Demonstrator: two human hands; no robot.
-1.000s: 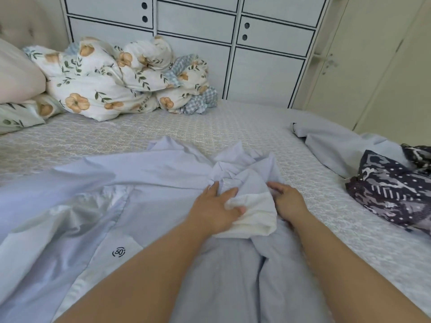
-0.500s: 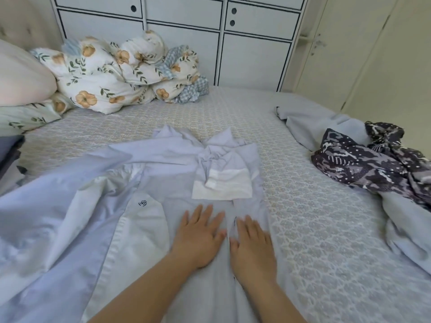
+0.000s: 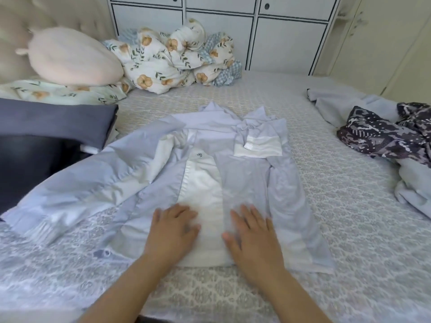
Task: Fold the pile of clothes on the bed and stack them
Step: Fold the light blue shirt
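Note:
A pale blue jacket point(image 3: 247, 173) with white lining lies spread on the bed point(image 3: 338, 206), one sleeve folded over its right side with a white cuff near the collar, the other sleeve stretched out to the left. My left hand point(image 3: 173, 228) presses flat on the white lining near the hem. My right hand point(image 3: 253, 231) lies flat beside it on the blue panel. Fingers of both are straight. A patterned dark garment point(image 3: 382, 134) and a pale blue one point(image 3: 331, 103) lie unfolded at the right.
A stack of dark blue folded cloth point(image 3: 42, 141) sits at the left edge. A pink pillow point(image 3: 72, 57) and a bundled floral duvet point(image 3: 170, 59) lie at the bed's head, before white cabinets point(image 3: 279, 36). A door point(image 3: 384, 43) stands at the right.
Both hands left the cuff near the collar and slid down the jacket toward the hem, smoothing it flat. The view pulled back and shifted left, showing the dark stack.

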